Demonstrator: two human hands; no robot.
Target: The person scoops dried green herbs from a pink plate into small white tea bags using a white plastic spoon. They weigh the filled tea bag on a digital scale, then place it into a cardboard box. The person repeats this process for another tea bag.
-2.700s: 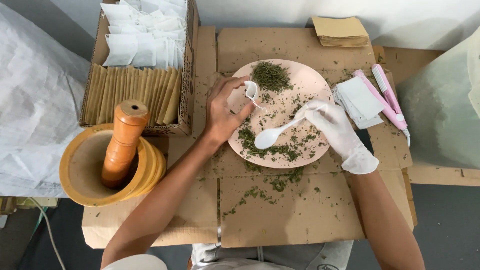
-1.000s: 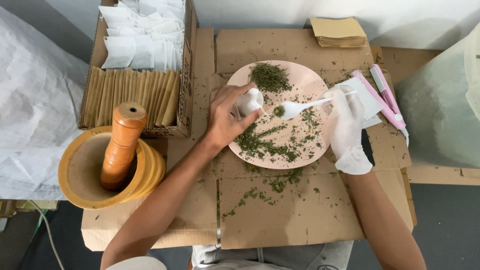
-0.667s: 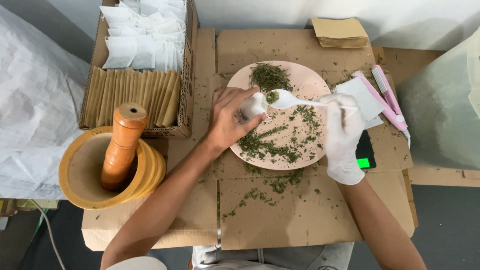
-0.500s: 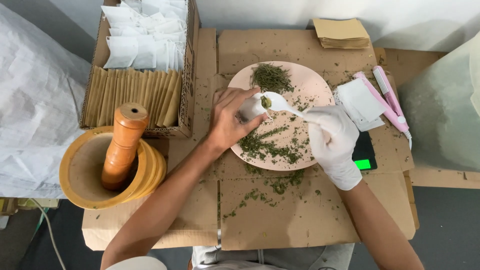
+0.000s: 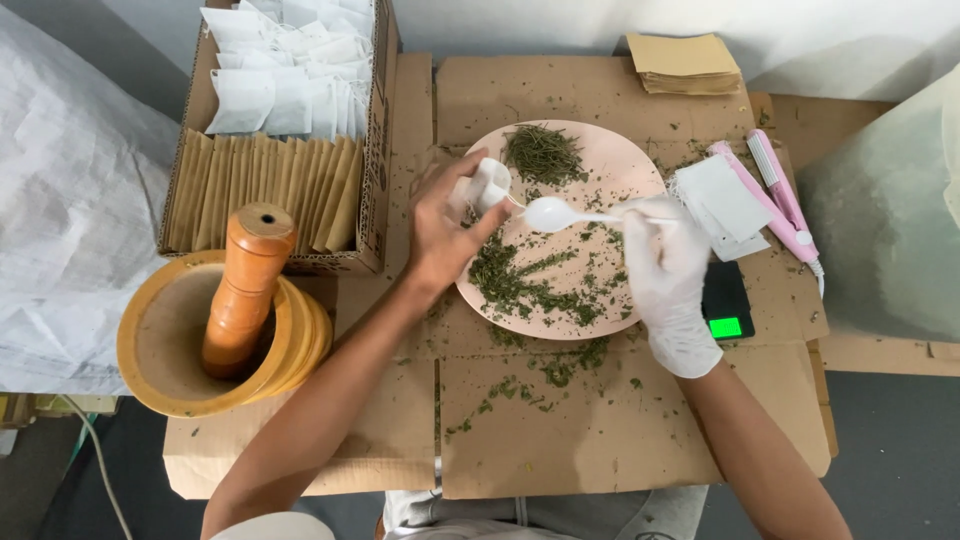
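Sachet: small white filter bag (image 5: 487, 186), pinched open between the thumb and fingers of the bare left hand (image 5: 445, 235), held over the left edge of the pink plate (image 5: 625, 165).
Spoon: white plastic spoon (image 5: 553, 214), gripped by the handle in the gloved right hand (image 5: 667, 268); fingers closed round it, bowl just beside the bag mouth.
Herb: dried green leaf in a heap (image 5: 543, 155) and scattered across the plate; crumbs lie on the cardboard (image 5: 560, 430).
Handling: bag judged very light, limp and easily torn; hold at the rim, either side of the opening. Leaf is loose and spills readily.
Surroundings: wooden mortar (image 5: 175, 340) with pestle (image 5: 245, 285), box of sachets (image 5: 290, 95), small scale (image 5: 727, 300).
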